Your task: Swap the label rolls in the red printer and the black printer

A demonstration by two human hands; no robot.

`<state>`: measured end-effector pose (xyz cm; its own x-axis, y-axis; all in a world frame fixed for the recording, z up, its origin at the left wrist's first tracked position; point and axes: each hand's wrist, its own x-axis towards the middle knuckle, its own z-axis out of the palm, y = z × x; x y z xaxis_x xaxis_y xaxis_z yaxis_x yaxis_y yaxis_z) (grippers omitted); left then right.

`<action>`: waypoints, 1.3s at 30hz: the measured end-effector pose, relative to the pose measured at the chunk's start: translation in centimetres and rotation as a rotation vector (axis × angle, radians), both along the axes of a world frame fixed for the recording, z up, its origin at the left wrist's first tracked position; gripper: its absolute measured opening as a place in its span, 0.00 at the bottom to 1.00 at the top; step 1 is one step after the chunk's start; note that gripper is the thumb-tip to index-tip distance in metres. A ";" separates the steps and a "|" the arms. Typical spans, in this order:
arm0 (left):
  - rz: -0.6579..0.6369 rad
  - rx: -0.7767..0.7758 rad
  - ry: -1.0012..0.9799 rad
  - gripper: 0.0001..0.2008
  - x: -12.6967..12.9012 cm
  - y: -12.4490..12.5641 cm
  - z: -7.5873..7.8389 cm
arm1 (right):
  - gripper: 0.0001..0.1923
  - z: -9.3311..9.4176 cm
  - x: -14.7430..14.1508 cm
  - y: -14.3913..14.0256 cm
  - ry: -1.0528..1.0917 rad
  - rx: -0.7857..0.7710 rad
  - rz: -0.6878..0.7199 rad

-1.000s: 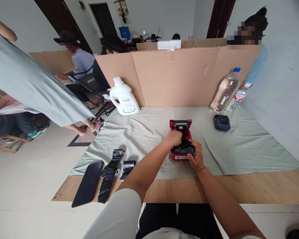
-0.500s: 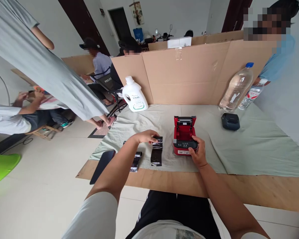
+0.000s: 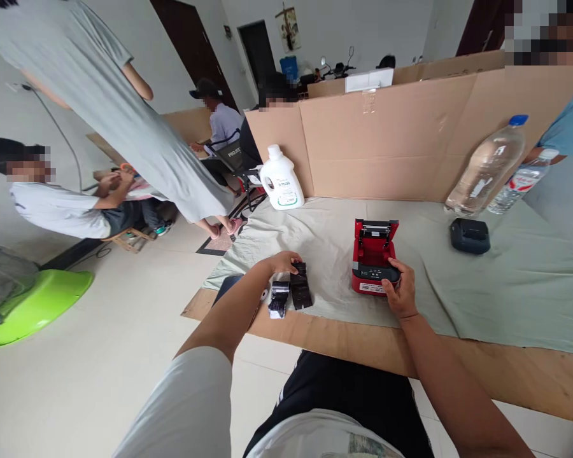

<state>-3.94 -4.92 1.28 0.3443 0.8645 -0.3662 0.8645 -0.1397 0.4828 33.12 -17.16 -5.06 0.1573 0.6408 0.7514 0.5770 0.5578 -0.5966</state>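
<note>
The left hand (image 3: 282, 261) is resting on top of a black ribbon roll (image 3: 300, 286). Its grip is curled down over the roll's far end, fingers (image 3: 293, 256) touching it, but I cannot tell if it is pinching it tight. The roll is lying on the green cloth (image 3: 506, 286) at about 9 o'clock from the red printer (image 3: 373, 266). A second small black roll (image 3: 279, 299) is lying just beside it, at its 8 o'clock. The right hand (image 3: 400, 291) is holding the near right corner of the printer, its grip closed around the edge. The printer's lid is standing open. The printer is sitting on the cloth near the middle of the worktop (image 3: 458, 362). A black box (image 3: 469, 235) is lying at 2 o'clock from the printer, well apart. A white jug (image 3: 281, 179) is standing at 10 o'clock by the cardboard wall (image 3: 410, 140).
</note>
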 end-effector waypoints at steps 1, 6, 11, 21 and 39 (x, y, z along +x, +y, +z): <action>0.038 0.029 0.002 0.25 -0.7 0.3 0.4 | 0.24 0.0 0.0 0.0 0.001 -0.002 -0.001; 0.240 0.154 0.130 0.21 -5.2 0.8 2.3 | 0.24 -0.1 0.0 -0.1 -0.007 -0.015 -0.012; 0.222 0.133 0.181 0.17 -6.6 -1.1 1.4 | 0.24 0.0 0.0 -0.1 -0.006 -0.003 -0.010; -0.020 -0.164 -0.560 0.26 0.2 -2.2 7.2 | 0.24 0.4 -0.3 -0.4 0.016 -0.069 -0.013; -0.443 0.284 -0.002 0.20 23.6 -0.1 4.5 | 0.15 2.6 -0.5 -1.4 -0.245 0.073 -0.061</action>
<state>19.62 -5.06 5.81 0.6998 0.7010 -0.1376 0.6920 -0.6174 0.3741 32.66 -18.55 -2.49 0.0017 0.5782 0.8159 0.7333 0.5540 -0.3941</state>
